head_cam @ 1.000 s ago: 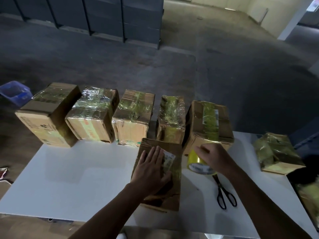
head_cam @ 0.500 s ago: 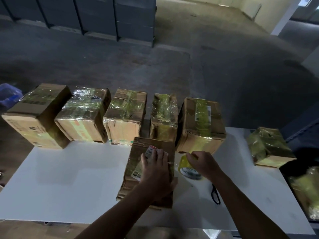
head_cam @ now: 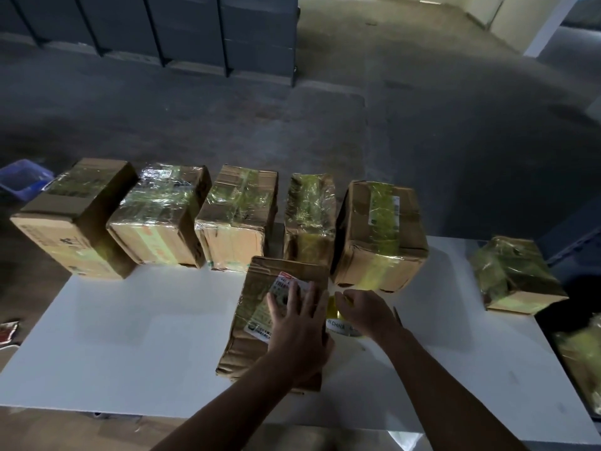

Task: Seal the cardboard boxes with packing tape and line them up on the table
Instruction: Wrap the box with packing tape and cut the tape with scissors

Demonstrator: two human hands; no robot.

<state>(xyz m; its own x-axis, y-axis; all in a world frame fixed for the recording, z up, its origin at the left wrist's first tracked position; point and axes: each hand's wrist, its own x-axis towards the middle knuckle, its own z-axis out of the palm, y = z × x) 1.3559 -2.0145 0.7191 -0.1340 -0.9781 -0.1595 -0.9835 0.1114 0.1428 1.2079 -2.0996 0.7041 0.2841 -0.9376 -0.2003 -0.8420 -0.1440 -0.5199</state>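
- The left hand [head_cam: 299,330] lay flat on the top of a crumpled cardboard box [head_cam: 257,320], with the fingers straight and a little spread.
- This box stood near the middle of the white table [head_cam: 130,336], closer to the near edge than any other box, and it had a printed label on its top.
- Just beside the box on its right, the right hand [head_cam: 367,315] was curled over a yellow tape roll [head_cam: 340,323] that rested on the table.
- Five taped boxes [head_cam: 237,216] stood side by side along the far edge, and their glossy tape reflected the light.
- A sixth taped box [head_cam: 517,275] sat near the far right corner, well apart from the row.
- Beyond the far left corner, a blue basket [head_cam: 22,179] stood on the grey concrete floor [head_cam: 390,109].
- At the far side of the dim room there were dark shelving units [head_cam: 195,27], and a pale wall [head_cam: 520,14] was on the right.
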